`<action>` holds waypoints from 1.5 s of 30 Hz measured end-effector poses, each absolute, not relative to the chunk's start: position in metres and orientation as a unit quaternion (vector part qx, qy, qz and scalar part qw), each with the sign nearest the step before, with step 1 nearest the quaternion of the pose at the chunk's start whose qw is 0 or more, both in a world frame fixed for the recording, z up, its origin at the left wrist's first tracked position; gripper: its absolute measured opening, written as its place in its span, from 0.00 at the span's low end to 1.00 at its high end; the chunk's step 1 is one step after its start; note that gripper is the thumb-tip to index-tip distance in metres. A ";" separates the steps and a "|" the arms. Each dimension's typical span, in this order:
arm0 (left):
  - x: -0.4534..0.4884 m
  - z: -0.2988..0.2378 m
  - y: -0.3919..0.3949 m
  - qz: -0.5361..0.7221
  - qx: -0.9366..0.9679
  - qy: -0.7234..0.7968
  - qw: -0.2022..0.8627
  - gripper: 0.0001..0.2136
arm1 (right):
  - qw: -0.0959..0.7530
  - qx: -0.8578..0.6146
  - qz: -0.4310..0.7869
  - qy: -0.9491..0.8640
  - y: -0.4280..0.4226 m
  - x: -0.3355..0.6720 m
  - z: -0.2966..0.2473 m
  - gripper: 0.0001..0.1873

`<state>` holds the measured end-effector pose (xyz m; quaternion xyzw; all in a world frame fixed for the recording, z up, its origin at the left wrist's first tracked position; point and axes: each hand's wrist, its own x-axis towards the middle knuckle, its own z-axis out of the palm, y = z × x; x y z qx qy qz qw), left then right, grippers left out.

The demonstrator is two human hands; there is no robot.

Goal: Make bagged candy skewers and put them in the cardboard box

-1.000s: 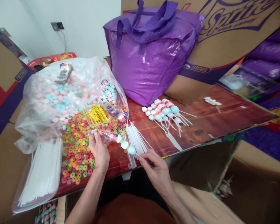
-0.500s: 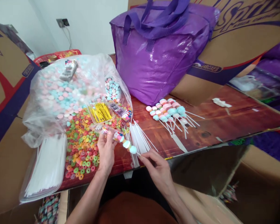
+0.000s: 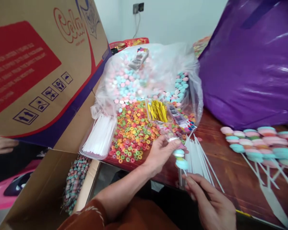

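Pinching a candy skewer [image 3: 180,152] at its top is the left hand [image 3: 160,152], w/ the stick's bottom end nipped by the right hand [image 3: 210,201]; skewer is held just right of the ring candies [image 3: 132,134], over loose sticks [image 3: 198,156].

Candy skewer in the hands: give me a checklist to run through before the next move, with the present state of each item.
1. Left hand has a grip on the candy skewer at its upper, wrapped end: ok.
2. Right hand pinches the stick's lower end: ok.
3. Candies sit stacked on the stick, none sliding off: ok.
4. Clear sleeve fully covers the candies: cannot tell, the picture is blurred there.
5. Spare white sticks lie within reach on the table, right beside the skewer: ok.
6. Yellow twist ties are at hand, on the ring candies: ok.
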<state>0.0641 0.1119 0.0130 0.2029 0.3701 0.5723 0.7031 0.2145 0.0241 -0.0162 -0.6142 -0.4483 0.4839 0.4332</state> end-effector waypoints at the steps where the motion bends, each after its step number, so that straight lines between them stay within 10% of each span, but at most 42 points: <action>1: 0.060 0.014 0.112 0.569 0.199 0.363 0.710 0.25 | 0.436 -0.612 0.511 -0.417 0.024 0.215 -0.014 0.18; 12: 0.057 0.011 0.108 0.561 0.167 0.326 0.742 0.26 | 0.435 -0.542 0.649 -0.310 0.040 0.196 -0.001 0.16; 26: 0.040 0.022 0.098 0.515 0.143 0.366 0.762 0.17 | 0.443 -0.537 0.206 -0.688 0.040 0.181 0.010 0.11; 45: 0.043 0.012 0.102 0.554 0.194 0.398 0.705 0.19 | 0.472 -0.515 0.622 -0.355 0.035 0.177 0.009 0.18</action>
